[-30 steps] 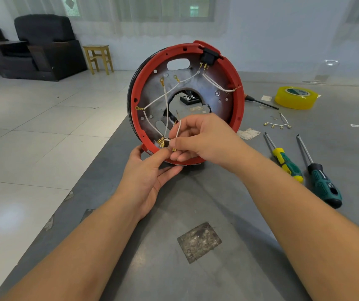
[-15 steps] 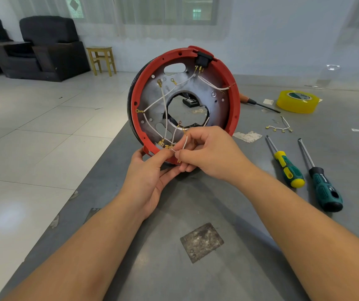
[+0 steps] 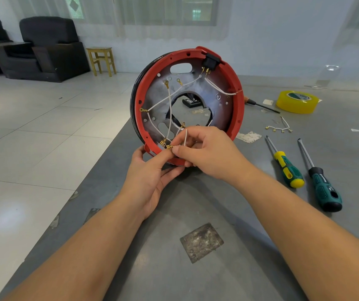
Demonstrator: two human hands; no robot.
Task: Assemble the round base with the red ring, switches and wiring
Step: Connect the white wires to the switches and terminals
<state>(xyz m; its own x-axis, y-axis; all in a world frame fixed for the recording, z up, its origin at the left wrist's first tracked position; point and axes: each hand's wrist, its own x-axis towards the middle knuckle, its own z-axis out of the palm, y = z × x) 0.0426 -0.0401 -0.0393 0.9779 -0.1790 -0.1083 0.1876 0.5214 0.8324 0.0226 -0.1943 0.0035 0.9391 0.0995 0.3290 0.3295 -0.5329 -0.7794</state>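
Round base (image 3: 222, 101) stands on edge near the desk's (image 3: 228, 213) left side, open face twd the camera. Red ring (image 3: 238, 114) runs round its rim; black switch (image 3: 211, 61) sits at top right of the ring, w/ brass pins below it. White wires (image 3: 169, 105) cross the metal plate, ending in brass terminals.

Left hand (image 3: 150, 181) cups the base's bottom edge from below, thumb up against the ring, fingers curled under it. Right hand (image 3: 206, 153) is closed in a pinch on a wire end w/ brass terminal (image 3: 169, 146) at the lower rim; a white loop sticks up above the fingers.

Right of the base on the desk: two screwdrivers (image 3: 289, 170) side by side, yellow tape roll (image 3: 297, 102) further back, small spare wire set (image 3: 279, 128) between them. Another screwdriver lies behind the base. Metal patch (image 3: 201, 242) on the desk near the forearms.
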